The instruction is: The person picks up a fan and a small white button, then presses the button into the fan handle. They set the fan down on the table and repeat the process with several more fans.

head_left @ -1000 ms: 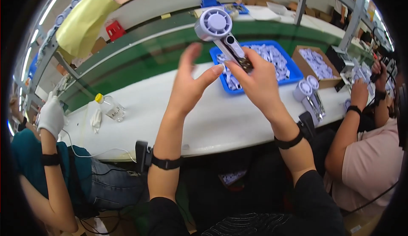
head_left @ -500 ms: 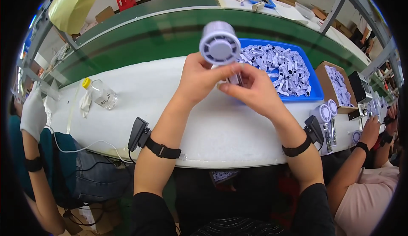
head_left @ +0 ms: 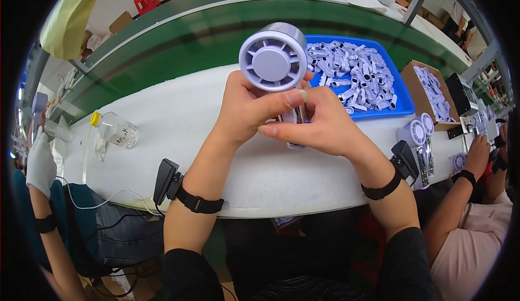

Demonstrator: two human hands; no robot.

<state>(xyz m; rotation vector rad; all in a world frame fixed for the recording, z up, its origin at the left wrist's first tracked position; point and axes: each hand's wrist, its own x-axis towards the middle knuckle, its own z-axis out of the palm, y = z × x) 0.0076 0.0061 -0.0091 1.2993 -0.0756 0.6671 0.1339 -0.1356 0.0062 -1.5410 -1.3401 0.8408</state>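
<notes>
Black sleeves [head_left: 189, 271]; black forearm straps [head_left: 201, 203] bearing black boxes [head_left: 166, 179] (one trailing a cable [head_left: 158, 208]).

Angling both forearms [head_left: 207, 163] inward here! Holding the left hand [head_left: 242, 110] curled, with its thumb [head_left: 280, 103] pointing right; holding the right hand [head_left: 329, 121] close beside it, curled too, with its thumb [head_left: 283, 132] pointing left, just below the other.

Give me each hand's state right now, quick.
Left hand: closed, holding the lavender handheld fan.
Right hand: closed, holding the same fan, its thumb lower than the left one.
</notes>
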